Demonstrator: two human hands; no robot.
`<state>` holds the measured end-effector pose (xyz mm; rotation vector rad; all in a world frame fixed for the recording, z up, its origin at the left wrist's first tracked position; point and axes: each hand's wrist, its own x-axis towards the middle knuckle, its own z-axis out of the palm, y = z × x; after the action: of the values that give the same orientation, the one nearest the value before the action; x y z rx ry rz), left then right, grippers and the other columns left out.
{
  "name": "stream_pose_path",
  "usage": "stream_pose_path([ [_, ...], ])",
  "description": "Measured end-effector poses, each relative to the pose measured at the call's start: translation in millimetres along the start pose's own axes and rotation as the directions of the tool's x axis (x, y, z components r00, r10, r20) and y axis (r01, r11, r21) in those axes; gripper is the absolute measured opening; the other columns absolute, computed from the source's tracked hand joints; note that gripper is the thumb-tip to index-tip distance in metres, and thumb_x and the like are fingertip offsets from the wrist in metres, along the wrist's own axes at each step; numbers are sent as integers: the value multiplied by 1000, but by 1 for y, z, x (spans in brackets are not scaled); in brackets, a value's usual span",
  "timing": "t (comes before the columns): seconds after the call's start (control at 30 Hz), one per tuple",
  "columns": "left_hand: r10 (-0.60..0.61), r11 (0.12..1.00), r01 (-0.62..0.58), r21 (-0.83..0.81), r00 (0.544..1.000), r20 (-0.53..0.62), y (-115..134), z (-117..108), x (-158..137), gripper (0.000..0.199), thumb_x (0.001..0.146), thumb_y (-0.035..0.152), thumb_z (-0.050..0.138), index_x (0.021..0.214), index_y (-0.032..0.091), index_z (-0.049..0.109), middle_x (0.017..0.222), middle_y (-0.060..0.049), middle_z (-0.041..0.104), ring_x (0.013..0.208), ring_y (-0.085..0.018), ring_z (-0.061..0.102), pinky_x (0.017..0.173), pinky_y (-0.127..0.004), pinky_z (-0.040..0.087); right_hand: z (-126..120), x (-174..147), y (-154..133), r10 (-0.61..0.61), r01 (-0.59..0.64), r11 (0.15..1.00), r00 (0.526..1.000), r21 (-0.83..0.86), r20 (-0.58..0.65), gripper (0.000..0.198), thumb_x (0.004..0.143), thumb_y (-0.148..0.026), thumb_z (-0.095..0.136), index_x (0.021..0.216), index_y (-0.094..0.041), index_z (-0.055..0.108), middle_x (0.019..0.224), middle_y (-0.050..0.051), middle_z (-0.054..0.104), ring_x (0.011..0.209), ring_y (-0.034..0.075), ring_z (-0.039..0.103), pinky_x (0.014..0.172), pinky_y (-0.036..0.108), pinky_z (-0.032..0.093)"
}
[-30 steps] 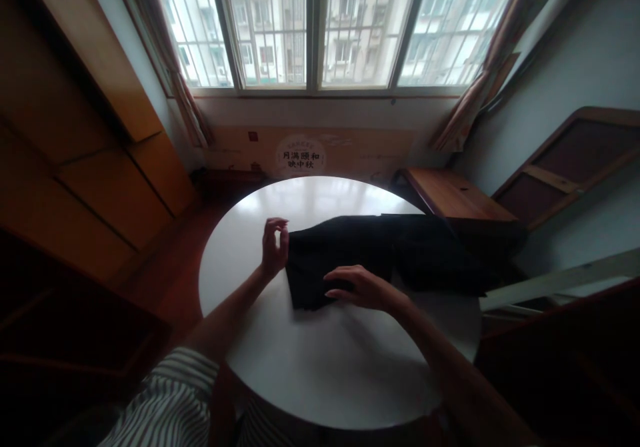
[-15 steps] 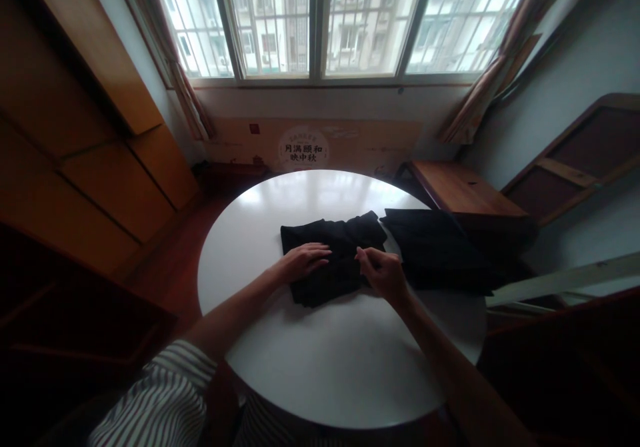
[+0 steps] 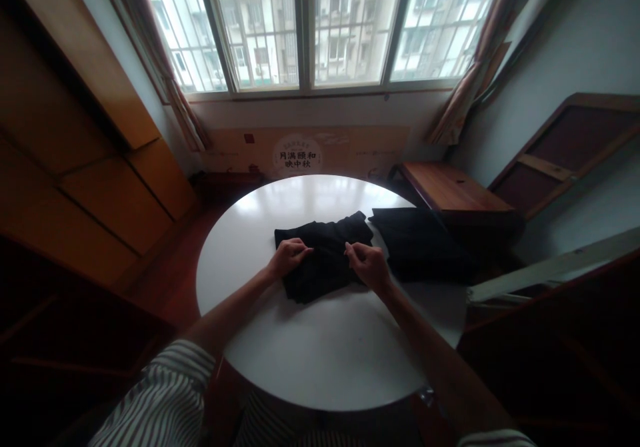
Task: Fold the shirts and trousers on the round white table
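A crumpled black garment (image 3: 325,260) lies on the white oval table (image 3: 320,360), its kind unclear in the dim light. Over its left part is my left hand (image 3: 289,257), closed with thumb and fingertips pinched together. My right hand (image 3: 369,264) is pinched too, above the garment's right part, its fingertips pointing at my left hand. What is between the fingers, whether a fold of black cloth or something finer, is too small to make out. Right of the garment a second black cloth (image 3: 425,240) lies flatter and reaches the table's right side.
Behind the table stand a low wooden table (image 3: 455,187) at the right and a printed banner (image 3: 340,150) under the barred window (image 3: 345,27). Wooden cabinets (image 3: 110,200) line the left. A pale bar (image 3: 550,267) slopes beside the table's right edge.
My left hand was lying flat on the garment with fingers stretched; now its fingers are drawn into a pinch. My right hand stays pinched near the same spot. The view has shifted slightly.
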<state>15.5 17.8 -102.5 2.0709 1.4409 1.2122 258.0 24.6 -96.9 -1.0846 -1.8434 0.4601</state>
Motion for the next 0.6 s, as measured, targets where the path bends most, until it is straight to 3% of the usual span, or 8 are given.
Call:
stream_pose_path([
  [0.1,-26,1000,26,0,994,-105,-2,-26,21,33,96,39,59,117,14,62,116,-7,63,98,-22,64,84,-39,56,0,1,2,16,-15,1000,999,14,-34,48,94,-52,49,63,-18,63,46,-2,53,41,11,47,47,24,36],
  [0.2,-84,996,79,-27,944,-318,-3,-73,67,44,98,47,49,87,9,65,75,0,60,70,-13,57,63,-23,49,2,1,4,15,-14,1000,998,13,-58,50,93,-53,49,61,-18,62,45,-2,51,42,11,45,47,24,35],
  [0.27,-127,991,76,-110,796,-591,5,-106,100,49,95,53,51,70,12,60,58,3,48,56,-8,47,51,-18,39,3,1,6,14,-13,1000,999,12,-48,52,93,-54,48,59,-17,61,44,-2,50,42,11,44,47,24,34],
  [0.33,-58,996,-9,-93,717,-694,19,-131,122,49,93,55,54,66,15,58,56,4,45,53,-8,44,48,-18,34,5,0,7,10,-9,1000,1000,15,-26,52,94,-54,48,59,-17,61,44,-2,49,42,11,44,48,24,35],
  [0.4,39,997,-75,-24,734,-678,36,-142,127,47,90,55,58,66,15,59,57,4,46,54,-8,44,49,-18,32,6,0,8,0,0,1000,1000,14,-16,52,94,-53,48,59,-17,61,44,-2,49,42,11,44,49,24,35],
  [0.47,91,995,-91,31,789,-607,47,-137,118,44,88,54,62,66,16,60,56,4,46,54,-9,44,50,-19,32,7,0,8,-7,7,1000,1000,17,-8,52,95,-53,48,60,-17,61,45,-2,49,42,11,44,50,24,36],
  [0.6,39,999,-27,30,856,-516,36,-115,92,45,88,52,60,60,17,56,53,4,41,51,-9,39,49,-21,30,8,0,8,-5,5,999,1000,31,12,52,95,-54,47,61,-17,62,44,-2,48,42,10,43,48,24,35],
])
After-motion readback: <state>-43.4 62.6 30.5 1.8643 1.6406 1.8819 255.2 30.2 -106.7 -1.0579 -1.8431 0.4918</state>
